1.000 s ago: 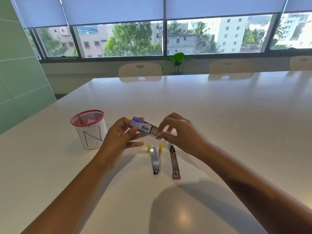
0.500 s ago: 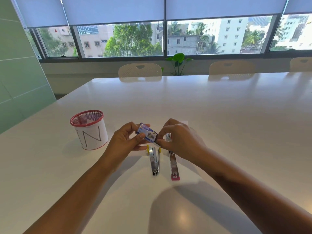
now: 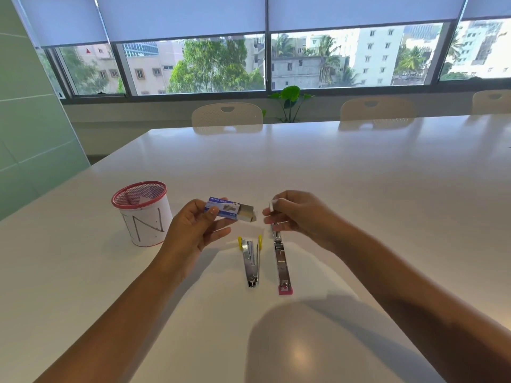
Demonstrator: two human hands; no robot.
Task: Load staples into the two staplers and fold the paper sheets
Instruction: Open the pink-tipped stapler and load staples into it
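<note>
two open staplers point(image 3: 265, 261) beside mesh cup point(image 3: 143, 214).

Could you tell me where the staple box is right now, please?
In the head view the staple box is held above the table by the left hand, left of centre, just beyond the yellow stapler.

white table point(image 3: 359, 189) — two staplers point(image 3: 251, 262), mesh cup point(image 3: 143, 214)
</note>
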